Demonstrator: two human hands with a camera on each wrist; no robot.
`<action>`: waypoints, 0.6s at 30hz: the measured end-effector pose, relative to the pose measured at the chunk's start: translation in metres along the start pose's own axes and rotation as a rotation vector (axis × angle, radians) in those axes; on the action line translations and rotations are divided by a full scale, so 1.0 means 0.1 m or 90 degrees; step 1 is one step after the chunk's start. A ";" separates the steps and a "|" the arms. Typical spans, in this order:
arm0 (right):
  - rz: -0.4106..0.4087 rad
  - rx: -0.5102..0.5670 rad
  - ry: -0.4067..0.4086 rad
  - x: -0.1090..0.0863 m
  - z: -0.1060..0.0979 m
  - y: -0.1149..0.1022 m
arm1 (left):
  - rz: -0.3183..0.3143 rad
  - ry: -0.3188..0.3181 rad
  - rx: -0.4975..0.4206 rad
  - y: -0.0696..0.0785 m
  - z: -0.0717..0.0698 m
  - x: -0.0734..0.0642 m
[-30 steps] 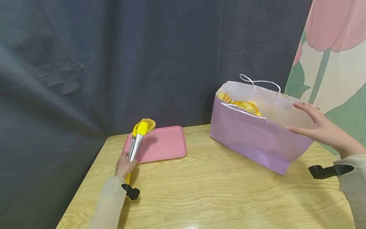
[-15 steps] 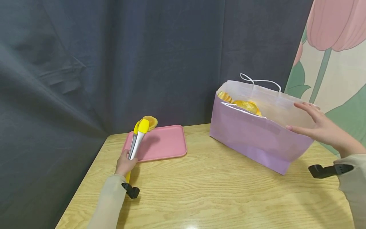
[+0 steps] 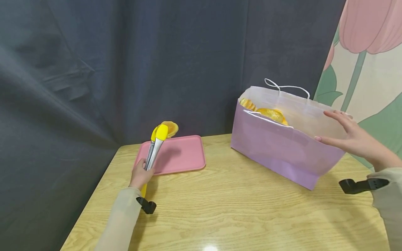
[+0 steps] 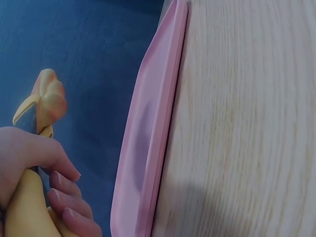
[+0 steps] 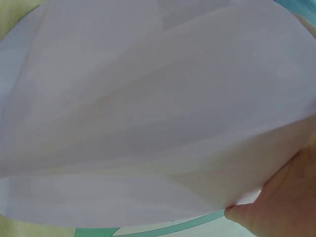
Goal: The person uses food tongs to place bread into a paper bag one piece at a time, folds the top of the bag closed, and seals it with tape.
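Note:
My left hand (image 3: 141,173) grips a pair of tongs (image 3: 153,154) with yellow tips and handle. Between the tips sits a small round golden pastry (image 3: 172,129), raised above the pink tray (image 3: 183,155). The left wrist view shows the fingers curled round the yellow handle (image 4: 29,207) and the pastry's ruffled side. On the right, my right hand (image 3: 358,139) is spread at the mouth of a lilac paper bag (image 3: 273,150), thumb at the front rim and fingers toward the back. A yellow bread (image 3: 271,115) and a striped bread (image 3: 247,104) show inside the bag.
The wooden table (image 3: 213,202) carries the tray at back left and the bag at back right. White cord handles (image 3: 290,86) stick up from the bag. A dark curtain (image 3: 188,69) hangs right behind, with a flower-painted wall (image 3: 361,76) at the right.
My left hand has moved slightly up and to the right, carrying the tongs and pastry higher over the tray. The right hand stays at the bag's mouth.

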State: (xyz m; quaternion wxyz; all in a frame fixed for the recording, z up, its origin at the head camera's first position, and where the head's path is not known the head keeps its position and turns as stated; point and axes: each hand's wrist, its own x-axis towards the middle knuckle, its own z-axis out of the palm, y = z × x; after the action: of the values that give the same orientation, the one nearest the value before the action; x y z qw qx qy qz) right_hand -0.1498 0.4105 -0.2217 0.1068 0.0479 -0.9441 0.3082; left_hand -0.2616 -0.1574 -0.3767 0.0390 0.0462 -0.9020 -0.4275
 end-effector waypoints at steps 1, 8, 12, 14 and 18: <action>-0.001 -0.001 0.001 0.00 0.00 0.00 | 0.004 0.002 0.005 0.01 0.00 0.00; -0.005 0.000 0.002 0.00 0.00 0.01 | 0.031 -0.005 0.016 0.10 0.03 -0.03; -0.005 0.001 0.005 -0.01 0.00 0.00 | 0.040 -0.015 0.014 0.16 0.05 -0.05; -0.005 0.002 0.006 -0.01 0.00 0.00 | 0.041 -0.019 0.010 0.17 0.07 -0.05; -0.007 0.001 0.004 -0.01 0.00 0.00 | 0.038 -0.027 -0.001 0.20 0.10 -0.07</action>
State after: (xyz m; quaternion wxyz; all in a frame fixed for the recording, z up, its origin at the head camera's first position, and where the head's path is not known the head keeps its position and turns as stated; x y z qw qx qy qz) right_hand -0.1491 0.4103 -0.2216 0.1119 0.0524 -0.9431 0.3087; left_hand -0.2568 -0.1360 -0.3677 0.0327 0.0103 -0.9032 -0.4279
